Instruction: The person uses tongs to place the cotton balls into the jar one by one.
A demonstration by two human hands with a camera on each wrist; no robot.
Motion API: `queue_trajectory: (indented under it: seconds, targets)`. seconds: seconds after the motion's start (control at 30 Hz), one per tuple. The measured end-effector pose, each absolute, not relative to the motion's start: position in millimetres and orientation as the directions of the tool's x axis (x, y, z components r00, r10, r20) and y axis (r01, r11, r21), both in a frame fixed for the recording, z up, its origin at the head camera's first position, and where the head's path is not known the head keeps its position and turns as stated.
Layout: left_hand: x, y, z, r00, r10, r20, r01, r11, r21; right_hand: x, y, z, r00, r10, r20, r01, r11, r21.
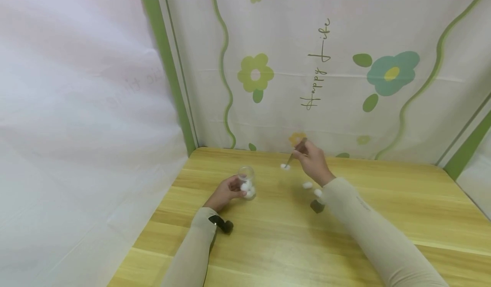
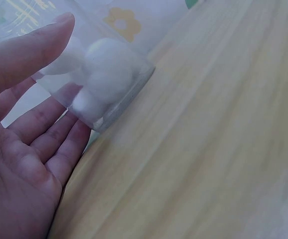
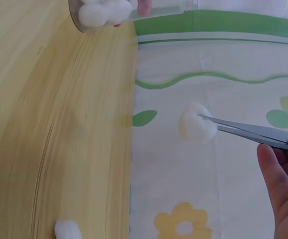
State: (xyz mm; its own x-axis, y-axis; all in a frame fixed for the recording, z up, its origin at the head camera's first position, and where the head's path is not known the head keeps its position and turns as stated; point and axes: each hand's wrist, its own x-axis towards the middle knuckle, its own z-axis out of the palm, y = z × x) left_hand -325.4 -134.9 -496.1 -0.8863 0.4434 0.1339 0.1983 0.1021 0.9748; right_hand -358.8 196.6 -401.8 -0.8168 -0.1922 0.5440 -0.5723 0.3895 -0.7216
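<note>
My left hand (image 1: 224, 194) holds a clear jar (image 1: 246, 173) upright on the table, thumb on one side and fingers on the other. Several white cotton balls (image 2: 106, 67) lie in the bottom of the jar. To the right, my right hand (image 1: 313, 164) pinches metal tweezers (image 3: 256, 132) between thumb and fingers. A single cotton ball (image 3: 196, 123) is caught in the tweezer tips, lifted off the table and apart from the jar. Beneath the right wrist, two loose cotton balls (image 1: 307, 185) rest on the tabletop, one partly behind the sleeve.
The wooden table (image 1: 261, 244) ends at the back against a flowered curtain (image 1: 337, 87). A white curtain wall (image 1: 92, 108) hangs along the left side. Dark wrist cameras (image 1: 222, 224) are strapped to both forearms.
</note>
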Motion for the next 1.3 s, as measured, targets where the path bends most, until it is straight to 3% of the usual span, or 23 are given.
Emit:
queue_trajectory:
  seconds: [0.93, 1.3]
  targets:
    - [-325.9, -134.4, -493.2, -0.882, 0.458, 0.11, 0.178, 0.108, 0.978, -350.4, 142.1, -379.1, -0.811, -0.222, 0.542, -0.585, 0.266, -0.766]
    - [-339.5, -136.0, -518.7, -0.902, 0.407, 0.144, 0.208, 0.117, 0.971, -348.4, 123.0, -379.9, -0.796, -0.236, 0.558, -0.601, 0.191, -0.776]
